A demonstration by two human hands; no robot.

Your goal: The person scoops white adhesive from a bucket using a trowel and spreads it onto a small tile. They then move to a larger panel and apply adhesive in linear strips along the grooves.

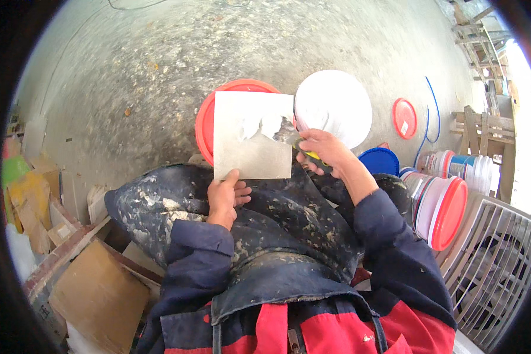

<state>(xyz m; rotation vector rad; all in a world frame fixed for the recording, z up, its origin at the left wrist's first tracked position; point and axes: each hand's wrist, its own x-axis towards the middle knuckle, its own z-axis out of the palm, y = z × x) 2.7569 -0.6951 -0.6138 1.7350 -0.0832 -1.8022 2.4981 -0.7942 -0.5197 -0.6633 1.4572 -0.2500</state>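
Observation:
A square pale tile (253, 159) lies over a red round lid (205, 121) in front of me. My left hand (224, 199) pinches the tile's near left edge between thumb and fingers. Closed around the black-and-yellow handle of a putty knife (287, 131) is my right hand (324, 153). The knife's blade, smeared with white paste, rests over the tile's right side. Patches of white paste (261, 125) sit on the tile near the blade. Just beyond my right hand stands a white bucket (348, 106), with white paste along its inner left side.
On the right lie a red lid (405, 118), a blue lid (379, 161) and a bent blue hose (429, 124). Tipped buckets (433, 206) are beside a white wire-fronted unit (492, 271). Cardboard pieces (97, 289) crowd the left. Wooden pallets (484, 127) stand far right on the stained floor.

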